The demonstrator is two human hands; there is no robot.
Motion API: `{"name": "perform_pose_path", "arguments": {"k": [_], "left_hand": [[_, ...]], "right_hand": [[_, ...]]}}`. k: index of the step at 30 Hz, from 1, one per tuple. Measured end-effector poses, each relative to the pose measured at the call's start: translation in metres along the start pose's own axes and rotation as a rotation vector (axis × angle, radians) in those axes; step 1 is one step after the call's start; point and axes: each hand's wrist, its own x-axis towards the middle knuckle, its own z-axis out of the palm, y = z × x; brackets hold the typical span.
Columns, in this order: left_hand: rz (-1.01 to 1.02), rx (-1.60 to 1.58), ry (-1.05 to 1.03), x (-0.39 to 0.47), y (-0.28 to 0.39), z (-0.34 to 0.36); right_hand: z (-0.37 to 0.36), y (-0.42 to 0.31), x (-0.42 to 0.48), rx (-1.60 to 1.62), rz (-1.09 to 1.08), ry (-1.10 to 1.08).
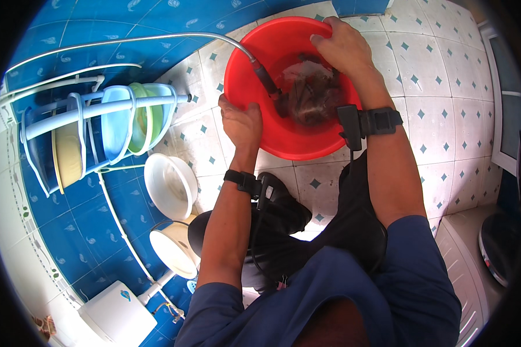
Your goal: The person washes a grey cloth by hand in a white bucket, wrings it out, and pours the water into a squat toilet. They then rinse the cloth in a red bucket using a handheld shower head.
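Note:
A large red plastic basin (282,143) stands on the tiled floor before me. My left hand (242,123) grips its left rim, thumb inside the wall. Across the basin, my right hand (345,45) grips the upper right rim. Inside lies a dark, wet-looking bundle (310,97), perhaps cloth, in what appears to be water. A shower hose (191,35) of flexible metal arches over the rim from the left. Its dark handle (267,80) hangs down into the basin beside the bundle, and its lower end is hard to make out.
On the left wall, a pale blue rack (108,112) holds several basins. Below it are a white basin (169,186) and a cream bucket (176,251). A white cistern (118,314) is at lower left. White floor tiles (434,117) extend right toward a framed door (503,104).

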Motion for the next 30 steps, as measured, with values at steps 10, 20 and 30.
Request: {"name": "perform_pose_path", "arguments": {"k": [10,20,30], "left_hand": [[0.007,0.003,0.015,0.0004,-0.0024,0.0008],[0.02,0.011,0.011,-0.0001,0.0007,-0.0009],[-0.014,0.015,-0.004,0.0004,0.0018,-0.0017]], "right_hand": [[0.0032,0.0001,-0.0016,0.007,-0.068,0.079],[0.0048,0.0013,0.0007,0.008,-0.077,0.094],[0.0068,0.0058,0.0077,-0.014,-0.04,0.051]]}}
